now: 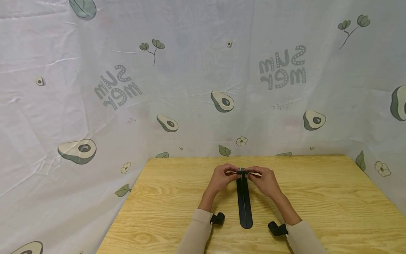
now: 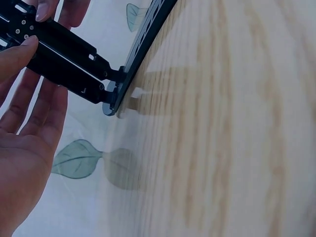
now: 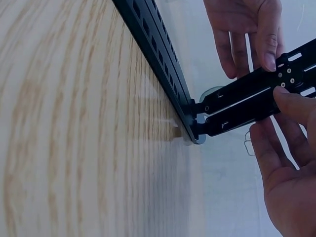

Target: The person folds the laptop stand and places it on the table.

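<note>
Setting: makeshift recording booth, not lived-in room. Wooden table (image 1: 317, 197) with pale grain pushed against backdrop. Wrinkled white cloth (image 1: 190, 70) printed with avocados, leaves and mirrored "SUMMER" lettering hangs as walls on three sides, hiding surroundings.

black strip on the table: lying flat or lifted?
Mostly flat: the long black strip lies along the wooden table, with the left hand and right hand gripping its hinged far end.

Black slotted bracket (image 1: 244, 201), pale wood-grain table (image 1: 317, 197), white avocado-print cloth (image 1: 190, 88), beige sleeves (image 1: 196, 233)
</note>
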Available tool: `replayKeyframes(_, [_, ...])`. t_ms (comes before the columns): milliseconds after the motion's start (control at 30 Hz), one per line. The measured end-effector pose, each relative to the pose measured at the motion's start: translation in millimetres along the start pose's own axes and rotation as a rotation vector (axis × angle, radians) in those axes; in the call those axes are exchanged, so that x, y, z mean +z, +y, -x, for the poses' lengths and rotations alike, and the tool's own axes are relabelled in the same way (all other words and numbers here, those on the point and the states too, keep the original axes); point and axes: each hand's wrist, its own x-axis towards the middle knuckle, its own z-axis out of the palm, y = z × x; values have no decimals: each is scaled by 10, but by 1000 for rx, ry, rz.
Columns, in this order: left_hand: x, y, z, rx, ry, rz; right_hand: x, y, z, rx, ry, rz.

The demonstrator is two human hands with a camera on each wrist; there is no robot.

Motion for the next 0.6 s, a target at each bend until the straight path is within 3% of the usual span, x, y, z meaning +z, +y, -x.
replayKeyframes(600, [-9,30,127,-46,-43,8,-36,4,77,27,-76,22])
